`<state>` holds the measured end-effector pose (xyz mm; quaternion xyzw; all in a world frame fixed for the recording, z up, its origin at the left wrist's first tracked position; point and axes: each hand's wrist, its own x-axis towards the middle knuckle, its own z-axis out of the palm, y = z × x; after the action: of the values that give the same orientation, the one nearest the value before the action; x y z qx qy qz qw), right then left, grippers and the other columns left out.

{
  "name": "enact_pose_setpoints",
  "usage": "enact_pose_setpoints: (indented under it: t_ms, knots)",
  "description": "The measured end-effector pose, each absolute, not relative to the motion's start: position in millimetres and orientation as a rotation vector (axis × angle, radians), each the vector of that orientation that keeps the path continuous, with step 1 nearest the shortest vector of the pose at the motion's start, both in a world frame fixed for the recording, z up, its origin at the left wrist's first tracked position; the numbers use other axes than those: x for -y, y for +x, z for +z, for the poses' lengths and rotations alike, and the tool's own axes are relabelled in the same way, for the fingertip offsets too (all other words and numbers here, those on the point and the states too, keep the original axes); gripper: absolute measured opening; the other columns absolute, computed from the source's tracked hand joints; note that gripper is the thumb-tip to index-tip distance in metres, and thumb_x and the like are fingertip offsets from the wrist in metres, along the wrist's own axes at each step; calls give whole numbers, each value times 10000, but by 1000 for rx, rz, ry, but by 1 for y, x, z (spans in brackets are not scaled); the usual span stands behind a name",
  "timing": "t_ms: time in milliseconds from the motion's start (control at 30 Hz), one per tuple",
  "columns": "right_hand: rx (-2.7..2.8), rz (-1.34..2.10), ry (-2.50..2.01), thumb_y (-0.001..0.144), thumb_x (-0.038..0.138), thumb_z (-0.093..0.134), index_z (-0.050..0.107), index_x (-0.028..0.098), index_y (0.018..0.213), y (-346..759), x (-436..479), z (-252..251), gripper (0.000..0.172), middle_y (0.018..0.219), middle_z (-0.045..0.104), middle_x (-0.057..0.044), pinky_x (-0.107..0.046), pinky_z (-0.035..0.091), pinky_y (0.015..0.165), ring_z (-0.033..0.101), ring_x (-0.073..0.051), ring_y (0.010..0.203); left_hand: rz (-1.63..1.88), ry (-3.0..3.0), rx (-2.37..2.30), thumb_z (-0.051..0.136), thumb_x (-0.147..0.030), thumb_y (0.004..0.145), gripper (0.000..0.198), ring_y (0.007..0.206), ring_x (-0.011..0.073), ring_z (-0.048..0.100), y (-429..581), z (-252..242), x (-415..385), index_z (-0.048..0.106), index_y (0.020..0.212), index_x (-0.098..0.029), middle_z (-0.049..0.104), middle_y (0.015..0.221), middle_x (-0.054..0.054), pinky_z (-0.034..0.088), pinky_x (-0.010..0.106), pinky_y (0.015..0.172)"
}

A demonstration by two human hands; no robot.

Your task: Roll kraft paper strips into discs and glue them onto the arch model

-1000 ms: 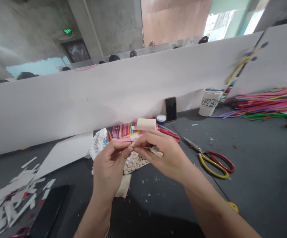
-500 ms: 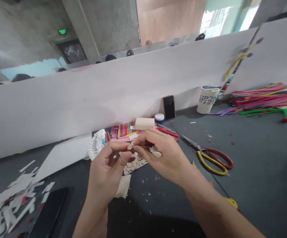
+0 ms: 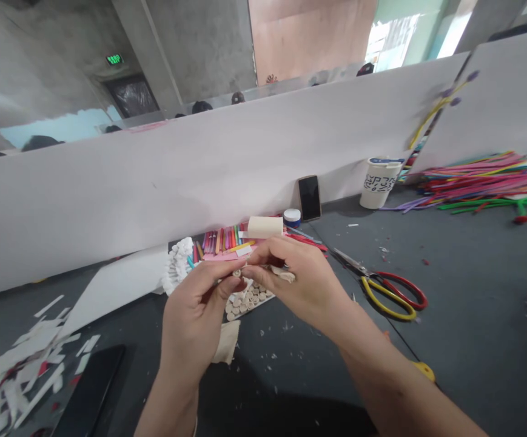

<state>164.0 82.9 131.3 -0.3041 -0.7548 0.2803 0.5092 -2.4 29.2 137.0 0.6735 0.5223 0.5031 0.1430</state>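
Observation:
My left hand (image 3: 197,312) and my right hand (image 3: 297,282) meet above the grey table, fingertips pinched together on a small beige rolled coil (image 3: 238,274). A loose beige strip end (image 3: 285,276) sticks out under my right fingers. Just below the hands lies a board with several finished beige coils (image 3: 247,298). A beige cloth scrap (image 3: 227,341) lies on the table under my left hand. A beige roll of tape (image 3: 265,227) rests behind my fingers on a pink sheet.
Coloured sticks (image 3: 224,238) lie on the pink sheet. Red-and-yellow scissors (image 3: 384,290) lie at right, a phone (image 3: 309,198) and white cup (image 3: 378,182) lean by the white partition (image 3: 154,182). Pipe cleaners (image 3: 486,182) are piled far right; paper scraps (image 3: 22,364) and a dark phone (image 3: 88,391) at left.
My left thumb and fingers have closed back onto the coil against my right fingertips. The view shifted slightly; nothing on the table moved.

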Motion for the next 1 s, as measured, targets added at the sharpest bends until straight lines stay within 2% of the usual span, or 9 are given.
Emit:
enact_pose_setpoints:
  t_ms: [200,400,533,600,767,900,1000]
  knots:
    - [1920,703,-658,880,184,591,627,204,849,167,-81,130,51,771,650,12,-257,421,646,565,-118,725,1529,1886,-1601,634,-329,891,157,787,154,708,0,135,-31,733,997,-268,727,934,13,595,265,716]
    - [1919,661,-628,901,198,580,622,206,851,167,-79,131,66,814,649,-1,-248,429,648,569,-126,767,1652,1805,-1601,713,-333,825,129,770,146,683,1,129,-34,729,925,-253,710,880,-1,583,267,750]
    - [1918,653,-571,903,154,581,655,210,905,166,-80,131,93,880,669,-7,-246,461,718,599,-122,816,1656,1670,-1504,768,-306,766,136,716,138,662,-2,125,-36,699,846,-222,686,792,-8,577,239,662]
    - [1908,661,-565,899,149,598,670,209,897,166,-80,131,94,860,680,3,-241,462,729,606,-116,814,1643,1624,-1453,796,-278,730,158,700,131,646,-4,124,-37,679,812,-211,660,757,-15,562,221,624]
    - [1877,688,-700,852,188,678,673,207,808,168,-79,134,48,777,696,18,-239,424,606,591,-115,703,1619,1574,-1366,817,-227,698,190,670,95,588,-7,124,-38,640,766,-210,580,725,-33,516,179,593]
    - [1918,753,-619,855,182,674,676,213,790,171,-79,135,72,790,698,22,-242,452,665,607,-111,733,1577,1588,-1271,829,-236,684,214,670,92,557,-8,128,-38,623,735,-212,558,729,-31,496,177,583]
    - [1914,804,-617,854,205,685,677,212,795,170,-79,134,60,793,699,26,-231,450,655,611,-106,730,1526,1586,-1207,840,-247,667,237,659,97,555,-9,131,-38,610,713,-209,555,720,-29,501,185,574]
